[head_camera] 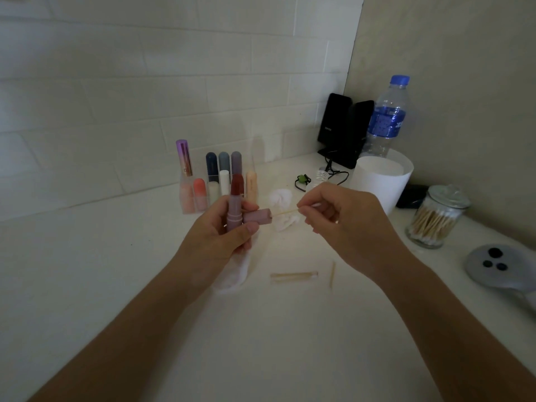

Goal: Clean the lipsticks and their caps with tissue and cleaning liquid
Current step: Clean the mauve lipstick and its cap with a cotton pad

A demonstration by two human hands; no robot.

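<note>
My left hand (pixel 224 230) grips an open mauve lipstick (pixel 235 207) upright, its dark red tip exposed, together with its mauve cap (pixel 258 216) lying sideways, opening to the right. A white tissue (pixel 235 274) hangs below that hand. My right hand (pixel 333 216) pinches a thin wooden cotton swab (pixel 285 211) whose far end goes into the cap's opening. Crumpled tissue (pixel 281 198) lies on the counter behind the swab.
A clear organizer with several lipsticks (pixel 216 181) stands at the back. Used swabs (pixel 293 276) lie on the counter. A jar of cotton swabs (pixel 435 219), a white cup (pixel 383 181), a water bottle (pixel 385 117), black speakers (pixel 342 129) and a grey device (pixel 499 265) stand at right.
</note>
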